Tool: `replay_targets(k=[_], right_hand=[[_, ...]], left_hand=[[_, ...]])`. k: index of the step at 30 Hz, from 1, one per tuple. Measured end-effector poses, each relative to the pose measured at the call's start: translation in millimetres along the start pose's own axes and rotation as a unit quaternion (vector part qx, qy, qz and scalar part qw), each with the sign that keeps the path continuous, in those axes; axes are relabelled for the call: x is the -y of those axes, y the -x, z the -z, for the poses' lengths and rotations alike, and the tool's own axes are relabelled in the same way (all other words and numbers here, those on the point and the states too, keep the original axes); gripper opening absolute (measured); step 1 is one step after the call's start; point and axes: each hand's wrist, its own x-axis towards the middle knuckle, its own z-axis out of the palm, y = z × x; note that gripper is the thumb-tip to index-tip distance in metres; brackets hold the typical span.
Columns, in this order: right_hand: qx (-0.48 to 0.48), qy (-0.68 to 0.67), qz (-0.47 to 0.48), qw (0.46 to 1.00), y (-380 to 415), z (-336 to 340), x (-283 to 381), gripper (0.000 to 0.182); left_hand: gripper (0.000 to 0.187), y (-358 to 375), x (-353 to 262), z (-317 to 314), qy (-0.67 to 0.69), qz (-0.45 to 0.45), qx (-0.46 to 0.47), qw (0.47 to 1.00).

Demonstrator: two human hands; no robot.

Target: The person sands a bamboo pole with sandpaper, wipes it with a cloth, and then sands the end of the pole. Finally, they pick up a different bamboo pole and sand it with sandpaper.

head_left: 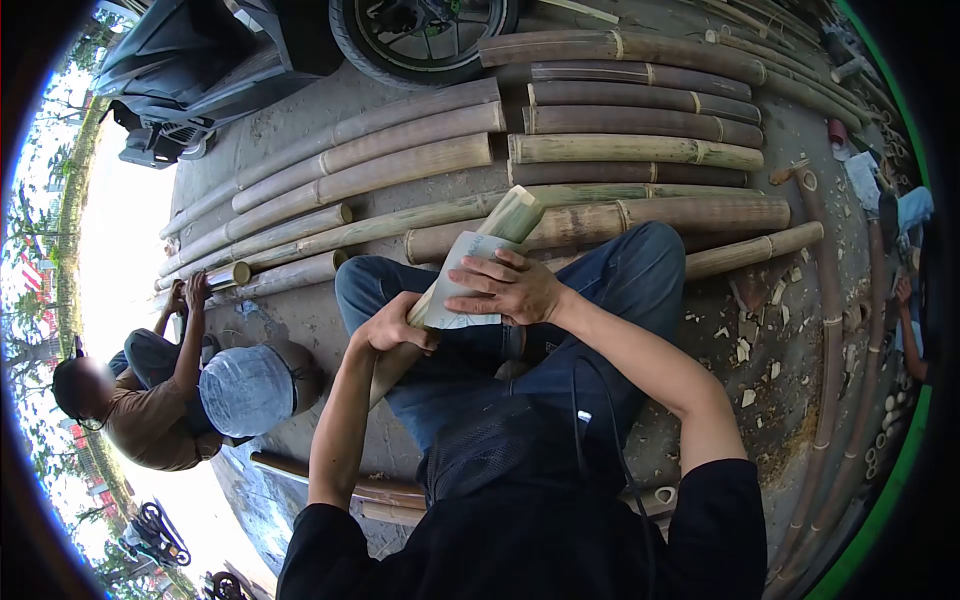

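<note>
A bamboo pole (516, 214) lies slantwise across my lap, its pale cut end pointing away from me. My left hand (400, 324) is closed round the pole below a pale sheet of sandpaper (474, 246), whose printed back faces up. The sheet is bent over the pole's upper part. Pressed over it is my right hand (508, 288), fingers curled across the sheet and the pole beneath. The sheet hides part of the pole, and its gritty face is out of sight.
Several bamboo poles (640, 149) lie in rows ahead, with a motorcycle wheel (425, 40) beyond. At left, another person (150, 410) handles a bamboo pole (236, 273) near a plastic-wrapped drum (245, 390). Wood chips (743, 350) litter the floor at right. Long poles (828, 380) run along that side.
</note>
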Motion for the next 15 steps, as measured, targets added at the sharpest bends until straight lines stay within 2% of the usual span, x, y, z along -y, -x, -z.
replay_targets(k=[1, 3, 4, 7, 8, 9, 11, 13, 14, 15], right_hand=[[-0.031, 0.032, 0.021, 0.999, 1.6, -3.8, -8.4, 0.044], [-0.03, -0.017, -0.198, 0.98, -4.0, 7.7, -29.4, 0.046], [-0.077, -0.045, -0.305, 0.948, -11.4, 11.7, -42.5, 0.044], [-0.121, -0.066, -0.291, 0.947, -24.2, 6.0, -23.4, 0.046], [-0.058, -0.083, -0.214, 0.972, -20.2, 6.9, -7.4, 0.048], [-0.027, -0.008, -0.066, 0.997, -16.7, 1.1, 0.2, 0.053], [-0.047, -0.022, 0.011, 0.999, -7.1, -6.8, 6.8, 0.042], [-0.064, -0.052, 0.006, 0.997, -12.5, -1.1, -21.9, 0.042], [-0.119, -0.073, -0.142, 0.98, -18.0, 3.1, -39.5, 0.045], [-0.169, -0.093, -0.288, 0.938, -20.7, 3.4, -45.9, 0.049]], left_hand=[[0.046, -0.4, 5.1, 3.7, 0.054, 0.011, 0.035, 0.998], [0.047, -4.3, 10.0, 14.8, 0.076, 0.016, 0.058, 0.995], [0.049, -5.4, 17.9, 22.9, 0.107, 0.018, 0.074, 0.991], [0.055, -7.9, 22.5, 27.8, 0.147, 0.014, 0.102, 0.984], [0.057, -7.4, 21.2, 29.2, 0.157, 0.014, 0.116, 0.981], [0.057, -4.1, 18.0, 26.6, 0.15, 0.015, 0.118, 0.981], [0.066, 1.7, 16.1, 19.6, 0.242, 0.021, 0.094, 0.965], [0.072, -3.3, 28.3, 26.3, 0.248, 0.019, 0.117, 0.962], [0.071, -4.0, 25.3, 24.3, 0.276, 0.034, 0.117, 0.953], [0.069, -2.8, 24.5, 22.2, 0.306, 0.049, 0.116, 0.944]])
